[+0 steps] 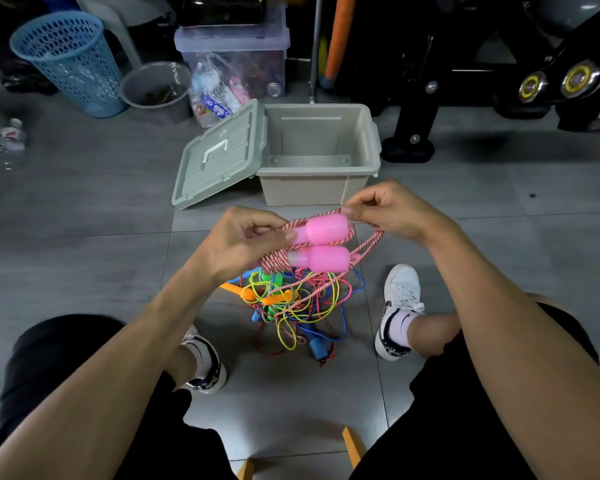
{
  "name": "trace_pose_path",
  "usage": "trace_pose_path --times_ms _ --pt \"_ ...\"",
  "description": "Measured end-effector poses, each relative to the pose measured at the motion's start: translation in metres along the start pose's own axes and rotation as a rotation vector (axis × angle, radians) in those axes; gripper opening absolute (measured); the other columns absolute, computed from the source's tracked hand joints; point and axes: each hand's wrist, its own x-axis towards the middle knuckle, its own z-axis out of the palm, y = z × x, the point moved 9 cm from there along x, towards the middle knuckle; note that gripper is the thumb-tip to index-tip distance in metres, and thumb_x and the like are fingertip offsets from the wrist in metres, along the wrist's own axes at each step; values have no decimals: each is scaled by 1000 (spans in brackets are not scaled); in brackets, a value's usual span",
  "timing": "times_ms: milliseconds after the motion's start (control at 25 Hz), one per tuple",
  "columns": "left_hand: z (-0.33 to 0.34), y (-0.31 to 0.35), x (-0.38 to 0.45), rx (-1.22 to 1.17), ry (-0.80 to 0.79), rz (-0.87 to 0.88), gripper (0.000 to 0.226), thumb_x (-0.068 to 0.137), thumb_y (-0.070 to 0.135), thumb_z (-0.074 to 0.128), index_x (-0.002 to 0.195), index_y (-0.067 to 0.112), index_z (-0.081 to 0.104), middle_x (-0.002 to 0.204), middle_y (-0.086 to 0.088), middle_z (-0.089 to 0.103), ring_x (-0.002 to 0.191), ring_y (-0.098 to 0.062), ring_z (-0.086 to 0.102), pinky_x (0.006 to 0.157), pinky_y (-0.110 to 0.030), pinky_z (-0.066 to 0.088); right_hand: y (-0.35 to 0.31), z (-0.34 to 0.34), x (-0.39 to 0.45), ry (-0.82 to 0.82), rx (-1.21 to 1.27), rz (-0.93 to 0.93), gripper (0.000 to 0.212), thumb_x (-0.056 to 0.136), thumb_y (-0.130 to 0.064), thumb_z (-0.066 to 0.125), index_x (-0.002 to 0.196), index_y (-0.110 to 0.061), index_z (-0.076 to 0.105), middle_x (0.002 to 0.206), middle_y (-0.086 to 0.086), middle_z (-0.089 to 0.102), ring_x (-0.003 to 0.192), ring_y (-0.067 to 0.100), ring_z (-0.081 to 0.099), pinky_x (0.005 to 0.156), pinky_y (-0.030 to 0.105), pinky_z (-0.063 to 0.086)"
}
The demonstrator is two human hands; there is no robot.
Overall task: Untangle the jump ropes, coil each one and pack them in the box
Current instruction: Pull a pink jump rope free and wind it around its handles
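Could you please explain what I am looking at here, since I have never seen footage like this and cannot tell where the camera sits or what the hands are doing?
There is no machine here: the single picture comes from a camera worn on a person's head, looking forward and down at their own hands and legs as they sit. The left hand and right hand hold up a red and white jump rope, wound round its two pink handles. Some of its cord runs down into a tangled pile of coloured ropes on the grey tiled floor between the shoes. Beyond the hands stands the open beige box, nothing in it, with its lid leaning against its left side.
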Motion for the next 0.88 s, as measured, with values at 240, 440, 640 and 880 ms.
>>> trace_pose_path --times_ms 240,440,640,880 --pt "-19 -33 11 -345 253 -192 34 85 46 63 74 13 65 59 -16 51 38 -17 36 35 -17 25 5 42 -10 -145 -202 8 19 97 -18 58 84 -19 72 72 -4 67 63 6 56 65 26 45" --pt "-45 -43 5 414 558 -274 44 80 61 62 67 20 54 55 4 61 48 -8 53 45 -24 40 -29 91 -32 -264 -520 -128 31 98 -28 53 74 -8 54 63 -1 45 56 13 39 57 35 30" --pt "-10 -36 10 644 351 -135 38 85 61 56 110 33 61 77 -5 70 76 -30 65 69 -40 54 -55 58 -41 -96 -546 -196 29 98 -29 53 80 -10 64 59 -3 50 55 12 43 58 33 35" --pt "34 -7 10 647 53 154 42 82 68 55 101 33 68 65 15 56 56 -4 45 55 -28 42 -57 26 -31 76 -397 -187 21 92 -31 65 84 -12 70 60 -14 53 57 -5 50 54 14 32"
